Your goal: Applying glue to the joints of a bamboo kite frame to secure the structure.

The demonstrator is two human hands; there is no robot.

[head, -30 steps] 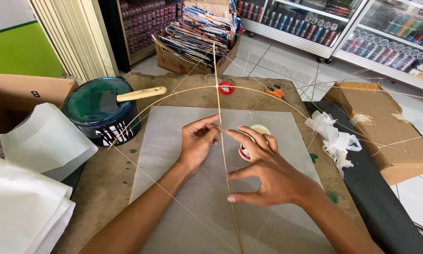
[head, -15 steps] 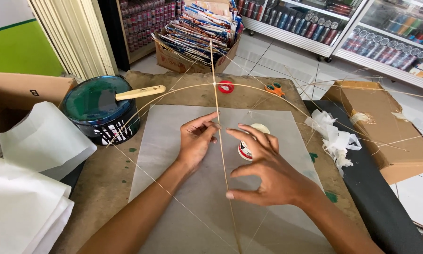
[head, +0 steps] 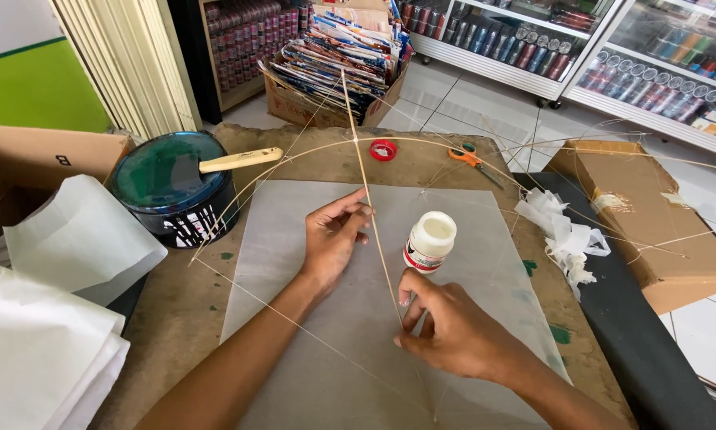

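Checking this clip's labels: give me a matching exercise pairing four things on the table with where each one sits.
Things:
1. white glue bottle
2. red lid
3. orange-handled scissors
4. brush with wooden handle

Places:
A. across the top of the dark paint can
B. on the grey paper sheet, right of the bamboo spine
C. on the table's far edge, just right of the spine
D. on the far right part of the table, right of the red lid

Pairs: 1-B, 2-C, 3-D, 4-A

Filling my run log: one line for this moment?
left hand: on bamboo stick | right hand: pinching stick lower | glue bottle: upright on paper sheet
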